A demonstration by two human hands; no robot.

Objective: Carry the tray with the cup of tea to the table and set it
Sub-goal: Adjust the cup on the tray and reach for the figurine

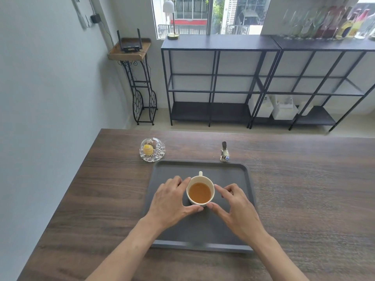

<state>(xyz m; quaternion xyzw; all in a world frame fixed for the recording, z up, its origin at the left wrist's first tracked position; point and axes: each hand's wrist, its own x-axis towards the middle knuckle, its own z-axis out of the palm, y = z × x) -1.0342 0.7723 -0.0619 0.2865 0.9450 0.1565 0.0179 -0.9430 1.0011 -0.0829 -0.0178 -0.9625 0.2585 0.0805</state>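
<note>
A dark grey tray [233,173] lies flat on the brown wooden table [304,189]. A white cup [203,180] full of amber tea stands upright in the tray's middle, its handle pointing away from me. My left hand [172,201] wraps the cup's left side, fingers against the wall and thumb at the front of the base. My right hand [235,207] closes in from the right, its index fingertip at the rim and its thumb at the base. The two thumbs almost meet in front of the cup.
A cut-glass lidded dish [152,150] with sweets sits just beyond the tray's far left corner. A small bird figurine [224,153] stands at the tray's far edge. Black metal shelves [215,82] and a router stand [132,57] line the far wall.
</note>
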